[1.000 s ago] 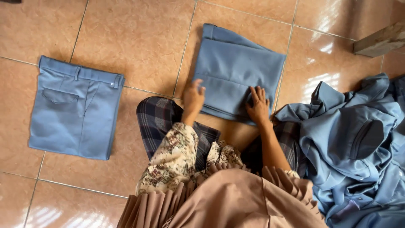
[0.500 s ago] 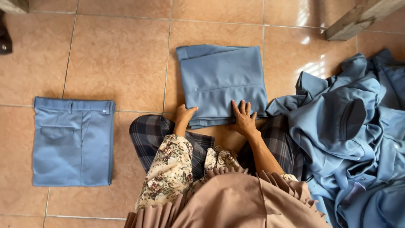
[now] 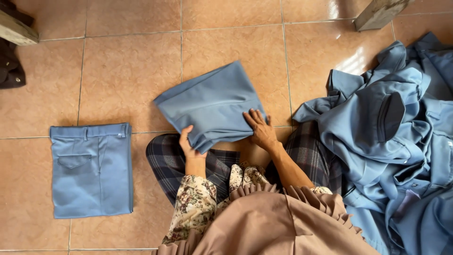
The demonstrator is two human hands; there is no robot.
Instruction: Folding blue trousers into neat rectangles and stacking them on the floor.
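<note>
We note the folded blue trousers (image 3: 212, 106) in front of the knees, tilted, with the near edge raised off the tiled floor (image 3: 127, 61). Our left hand (image 3: 188, 144) is closed on the near left corner of the bundle, fingers curled around its edge. Our right hand (image 3: 262, 132) lies on the near right edge with fingers spread over the cloth; whether its thumb pinches underneath we cannot tell.

To the left, well apart from the hands, a second folded pair of blue trousers (image 3: 92, 170) lies flat on the floor, waistband away from us, pocket flap facing up. To the right, a loose heap of blue garments (image 3: 396, 141) rests on the floor, touching the right knee. We sit cross-legged in a checked dark skirt (image 3: 167, 163), with floral sleeves (image 3: 196, 203) and a tan pleated cloth (image 3: 273, 222) over the chest. A wooden post (image 3: 380, 12) stands at the top right; a dark object (image 3: 9, 68) sits at the far left edge.
</note>
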